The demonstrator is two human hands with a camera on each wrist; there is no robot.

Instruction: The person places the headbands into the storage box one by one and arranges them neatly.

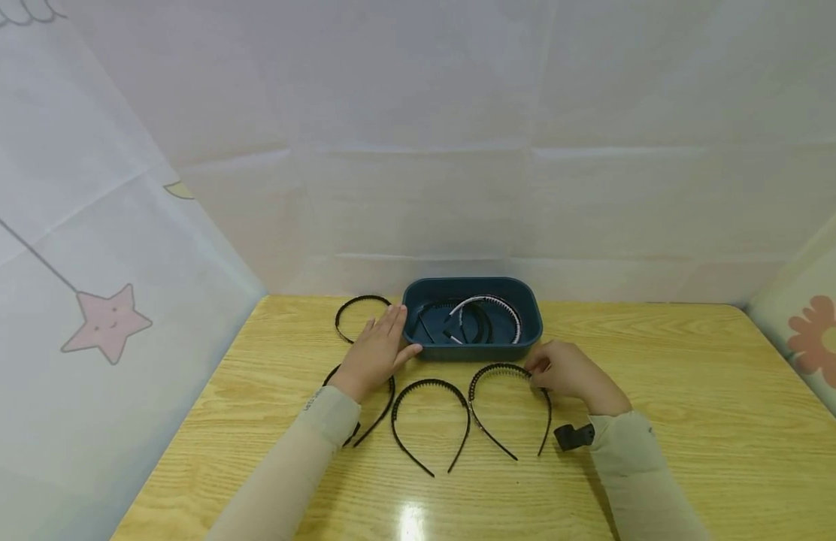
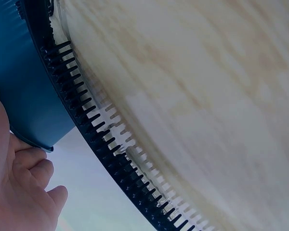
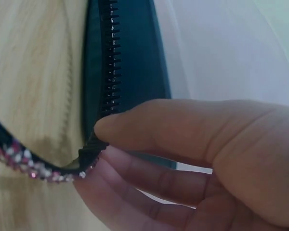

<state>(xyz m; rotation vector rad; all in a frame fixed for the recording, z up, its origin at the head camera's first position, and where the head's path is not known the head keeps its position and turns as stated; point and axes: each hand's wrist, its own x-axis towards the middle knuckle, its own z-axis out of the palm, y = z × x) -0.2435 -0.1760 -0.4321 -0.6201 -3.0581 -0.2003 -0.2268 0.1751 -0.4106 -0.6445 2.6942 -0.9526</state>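
A dark blue bin (image 1: 474, 353) at the back of the table holds several headbands, one of them white (image 1: 516, 323). My left hand (image 1: 374, 353) lies at its left end, fingers straight along the rim and thumb at the front wall. In front of the bin, my right hand (image 1: 567, 372) pinches a black toothed headband (image 1: 472, 394) between thumb and fingers near the top of its arch. Pink and clear stones (image 3: 29, 168) decorate the outside of that headband. Its two ends point toward me.
Left of the held headband lies another black headband (image 1: 431, 382). A third (image 1: 384, 413) is partly hidden beneath my left wrist, and one more (image 1: 360, 298) lies left of the bin. A pale cloth (image 1: 418, 188) hangs behind the wooden table (image 1: 661, 361).
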